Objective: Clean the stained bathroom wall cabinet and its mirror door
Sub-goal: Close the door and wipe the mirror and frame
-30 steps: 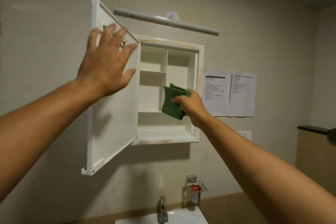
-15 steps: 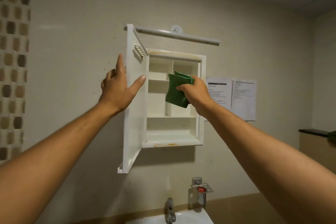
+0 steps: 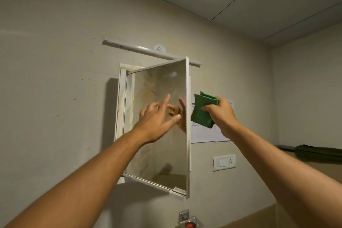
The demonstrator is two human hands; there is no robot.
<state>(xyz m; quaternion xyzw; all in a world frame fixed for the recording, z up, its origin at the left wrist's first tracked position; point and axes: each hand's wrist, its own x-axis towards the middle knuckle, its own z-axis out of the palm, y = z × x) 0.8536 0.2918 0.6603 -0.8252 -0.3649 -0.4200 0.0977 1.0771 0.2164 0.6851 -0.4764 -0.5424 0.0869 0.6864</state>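
Swinging the mirror door [image 3: 157,155] half shut over the cabinet [image 3: 121,98] has turned its smeared glass toward you, your left grip [image 3: 157,119] spread apart against it and your right grip [image 3: 223,114] clamped on the green cloth [image 3: 200,114] just beside its edge, likely ready to wipe.

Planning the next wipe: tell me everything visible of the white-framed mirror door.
The white-framed rectangular mirror door hangs ajar, hinged at the left of the white wall cabinet, glass toward the camera. The glass looks hazy, with yellowish-brown streaks upper left. Straight fingers of the left hand touch it near the right edge; the folded green cloth in the right hand is beside that edge, apart.
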